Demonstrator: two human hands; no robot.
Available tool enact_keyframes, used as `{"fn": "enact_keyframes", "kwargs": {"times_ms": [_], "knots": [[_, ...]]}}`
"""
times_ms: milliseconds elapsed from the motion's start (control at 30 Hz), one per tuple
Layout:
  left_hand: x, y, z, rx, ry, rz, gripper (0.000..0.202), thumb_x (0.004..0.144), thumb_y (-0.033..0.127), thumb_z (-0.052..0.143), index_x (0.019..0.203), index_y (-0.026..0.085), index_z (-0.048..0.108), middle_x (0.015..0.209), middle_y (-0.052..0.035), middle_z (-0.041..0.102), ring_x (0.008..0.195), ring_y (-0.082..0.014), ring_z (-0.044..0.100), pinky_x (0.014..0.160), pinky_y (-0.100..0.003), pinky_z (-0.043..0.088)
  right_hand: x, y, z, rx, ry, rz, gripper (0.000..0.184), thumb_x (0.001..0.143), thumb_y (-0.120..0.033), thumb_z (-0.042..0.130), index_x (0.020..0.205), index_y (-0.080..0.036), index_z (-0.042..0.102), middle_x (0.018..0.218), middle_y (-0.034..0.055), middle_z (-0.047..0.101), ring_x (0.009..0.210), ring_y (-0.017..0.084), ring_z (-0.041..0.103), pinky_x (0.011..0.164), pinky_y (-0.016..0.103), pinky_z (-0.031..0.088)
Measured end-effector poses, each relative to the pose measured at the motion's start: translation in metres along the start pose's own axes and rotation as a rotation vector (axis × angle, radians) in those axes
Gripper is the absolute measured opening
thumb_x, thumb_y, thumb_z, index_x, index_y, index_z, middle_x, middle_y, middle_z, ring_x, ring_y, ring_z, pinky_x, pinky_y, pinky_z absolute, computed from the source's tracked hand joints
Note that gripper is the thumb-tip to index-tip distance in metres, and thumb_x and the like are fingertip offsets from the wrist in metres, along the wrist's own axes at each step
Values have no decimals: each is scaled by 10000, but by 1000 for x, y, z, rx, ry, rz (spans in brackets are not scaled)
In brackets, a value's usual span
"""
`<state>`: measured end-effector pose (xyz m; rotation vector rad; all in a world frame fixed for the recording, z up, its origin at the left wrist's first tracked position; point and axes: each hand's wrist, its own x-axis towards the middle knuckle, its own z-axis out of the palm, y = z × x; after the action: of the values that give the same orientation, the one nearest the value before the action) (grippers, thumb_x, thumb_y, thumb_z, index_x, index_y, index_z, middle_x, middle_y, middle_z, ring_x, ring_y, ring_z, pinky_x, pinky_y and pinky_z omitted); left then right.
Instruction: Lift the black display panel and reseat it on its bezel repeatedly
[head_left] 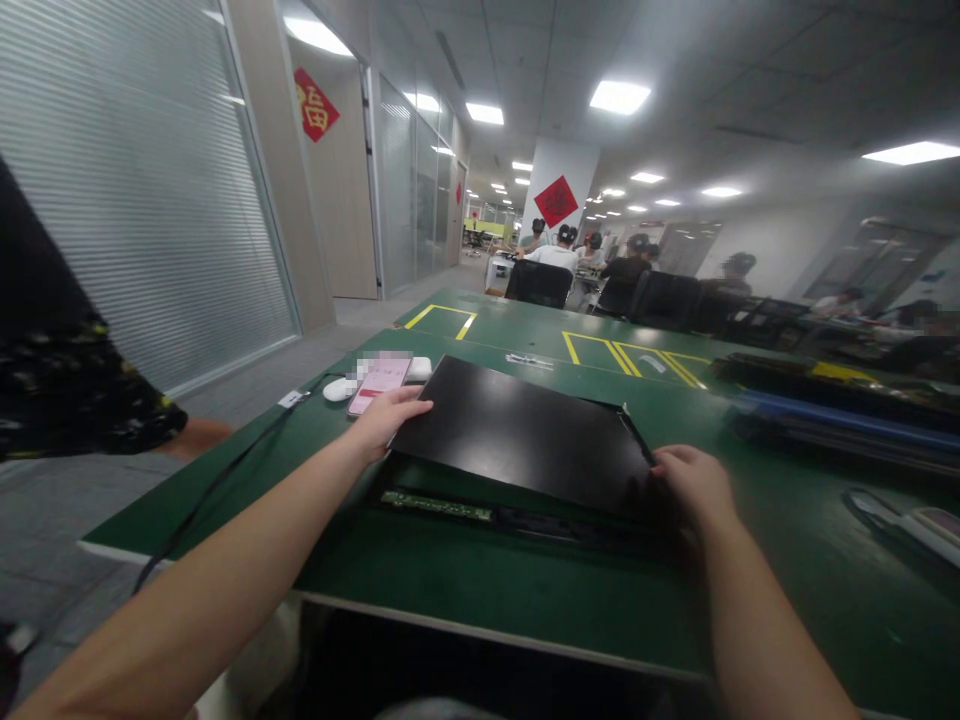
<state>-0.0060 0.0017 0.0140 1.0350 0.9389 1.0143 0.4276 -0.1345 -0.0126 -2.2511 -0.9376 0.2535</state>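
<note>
A flat black panel (517,430), which looks like a display screen, is held tilted just above the green table. My left hand (384,420) grips its left edge, thumb on top and fingers mostly hidden below. At the right edge, my right hand (694,482) is closed on the panel's side with thumb and fingertips pinched. Along the near side, a narrow green circuit board strip (435,506) shows beneath the panel. Whether the strip is attached to it I cannot tell.
Left of the panel lie a phone (384,380), a white computer mouse (337,390) and a black cable (225,475). Blurred dark and blue parts (840,415) lie to the right. A person's sleeve (97,390) reaches in from the left. Yellow tape (600,345) marks the green table (495,590).
</note>
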Motion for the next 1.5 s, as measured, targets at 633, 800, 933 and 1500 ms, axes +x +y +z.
{"fn": "enact_keyframes", "kwargs": {"times_ms": [633,800,933,1500], "knots": [[-2,1,4,-64,12,-33,444,685,74,673,1122,147,688,793,-66,758,644,-188,709,577,-255,547,-12,-13,-7,346,117,37,377,633,-331,558,906,-132,725,814,114,740,576,168,540,579,298,423],[-3,2,5,-27,31,-36,428,693,58,648,1110,146,689,762,-62,755,605,-181,700,554,-252,546,-1,0,-2,220,72,35,362,638,-309,566,924,-176,743,884,83,748,642,191,599,636,319,437],[-4,2,6,10,47,-38,422,677,46,632,1083,146,689,737,-54,751,551,-177,684,523,-255,539,4,5,3,170,13,29,348,629,-304,598,924,-207,755,905,57,747,681,194,613,648,315,440],[7,-18,1,189,-5,-34,359,660,102,664,1014,158,684,802,-51,757,750,-244,716,662,-327,548,-1,-3,4,100,-59,-18,282,639,-339,649,865,-215,763,746,59,727,644,209,635,656,326,466]]}}
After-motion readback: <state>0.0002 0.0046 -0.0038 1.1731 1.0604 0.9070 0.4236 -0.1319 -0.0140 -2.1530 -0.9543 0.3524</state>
